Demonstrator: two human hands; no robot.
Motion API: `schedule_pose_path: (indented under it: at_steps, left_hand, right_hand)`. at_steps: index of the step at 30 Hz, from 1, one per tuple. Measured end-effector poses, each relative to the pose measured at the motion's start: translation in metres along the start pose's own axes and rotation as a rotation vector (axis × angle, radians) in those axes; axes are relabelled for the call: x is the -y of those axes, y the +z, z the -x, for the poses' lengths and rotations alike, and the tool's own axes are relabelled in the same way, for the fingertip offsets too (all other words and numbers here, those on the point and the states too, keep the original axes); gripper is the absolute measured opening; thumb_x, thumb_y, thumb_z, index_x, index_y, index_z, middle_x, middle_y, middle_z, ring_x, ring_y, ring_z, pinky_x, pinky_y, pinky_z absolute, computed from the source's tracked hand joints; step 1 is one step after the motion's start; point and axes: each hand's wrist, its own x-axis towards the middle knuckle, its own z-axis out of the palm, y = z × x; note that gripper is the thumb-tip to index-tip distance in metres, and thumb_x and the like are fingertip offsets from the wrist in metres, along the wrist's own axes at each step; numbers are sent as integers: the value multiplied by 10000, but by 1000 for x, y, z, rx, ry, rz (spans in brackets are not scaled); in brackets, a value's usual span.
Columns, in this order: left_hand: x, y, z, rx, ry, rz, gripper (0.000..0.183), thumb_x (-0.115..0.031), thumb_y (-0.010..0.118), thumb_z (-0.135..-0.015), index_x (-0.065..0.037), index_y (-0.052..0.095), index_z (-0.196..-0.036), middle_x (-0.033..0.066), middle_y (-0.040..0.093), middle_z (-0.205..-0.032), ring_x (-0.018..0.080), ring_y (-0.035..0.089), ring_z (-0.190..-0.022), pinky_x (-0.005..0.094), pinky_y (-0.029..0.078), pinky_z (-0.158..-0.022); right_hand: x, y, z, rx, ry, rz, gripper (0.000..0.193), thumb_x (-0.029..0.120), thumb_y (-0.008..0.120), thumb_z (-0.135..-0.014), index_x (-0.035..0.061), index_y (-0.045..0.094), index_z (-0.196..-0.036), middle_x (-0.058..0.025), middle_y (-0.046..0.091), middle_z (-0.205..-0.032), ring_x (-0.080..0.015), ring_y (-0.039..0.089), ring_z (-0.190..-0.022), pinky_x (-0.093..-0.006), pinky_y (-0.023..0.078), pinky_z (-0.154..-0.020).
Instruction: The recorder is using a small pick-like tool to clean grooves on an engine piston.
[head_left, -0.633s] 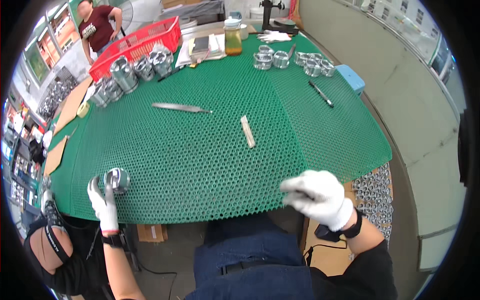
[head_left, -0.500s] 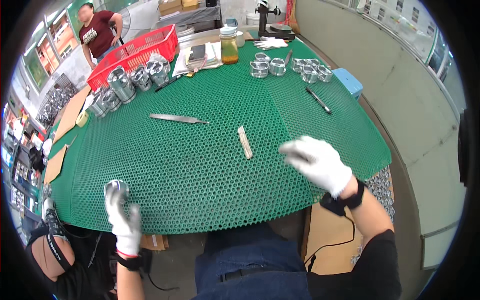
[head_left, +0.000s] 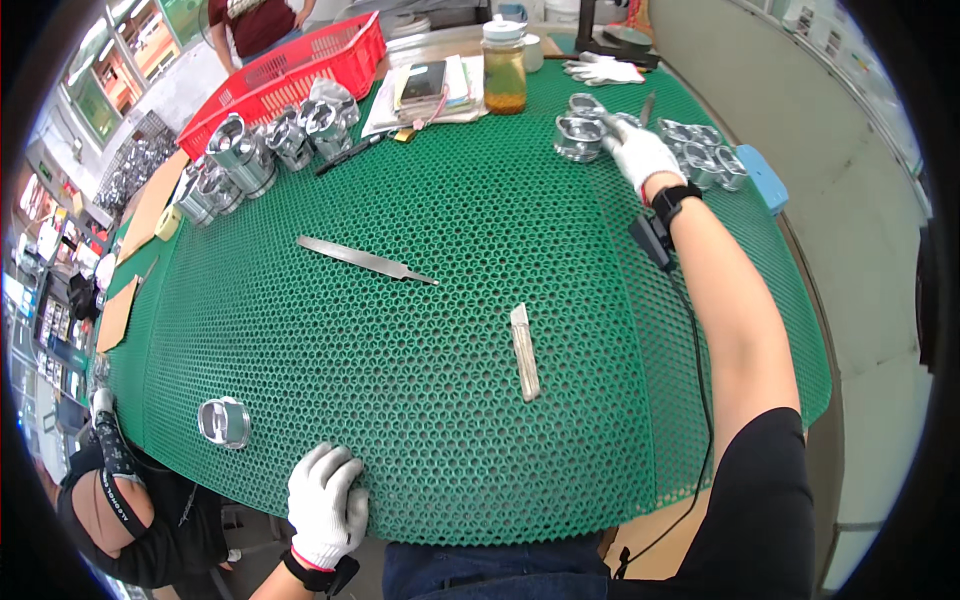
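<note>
Now over the far right of the green honeycomb mat (head_left: 430,400), w/ gloved R hand (head_left: 643,158) down at the left of two clusters of short shiny metal rings (head_left: 578,152); can't tell if gripping or only touching, w/ contact partly hidden by the knuckles. At the mat's front edge, w/ gloved L hand (head_left: 327,505) resting, loosely curled, apparently w/ nothing in it; near the lone metal ring (head_left: 236,424) at front left, but not touching. By the look, prob. stiff & fairly solid for the size, so no give under a squeeze; prob. slippery too, w/ such a bright finish against knit glove fabric. Not fragile-looking, though maybe prone to scratches or nicks along the thin rim, esp. if knocked vs. neighbours packed just beside. Best held across the outer wall, w/ thumb opp. fingers, or w/ thumb outside & a fingertip inside the bore where crowded. Safest lifted straight up, w/ a firm but not crushing pinch, clear of adj. rims. Likewise for the lone ring, but easier to get around w/ bare mat on all sides.
</note>
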Motion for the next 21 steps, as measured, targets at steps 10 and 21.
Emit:
schedule_pose_path:
  at_steps: [10,21]
  left_hand:
    - [8,2,-3,85,-62,9,356,-170,626,-697,-49,632,-1032,137,596,-1096,376,556,-1073,507,442,-958]
    - [7,2,5,23,-20,-5,422,-108,647,-672,-51,624,-1090,143,598,-1140,383,555,-1102,495,442,-970]
  right_hand:
    - [4,46,-123,307,195,235,401,123,518,-897,98,565,-1295,-207,662,-1171,-360,645,-1077,-460,524,-902]
    - [45,-18,35,44,-371,57,318,174,559,-886,188,640,-1193,-135,672,-1079,-338,643,-999,-432,511,-877]
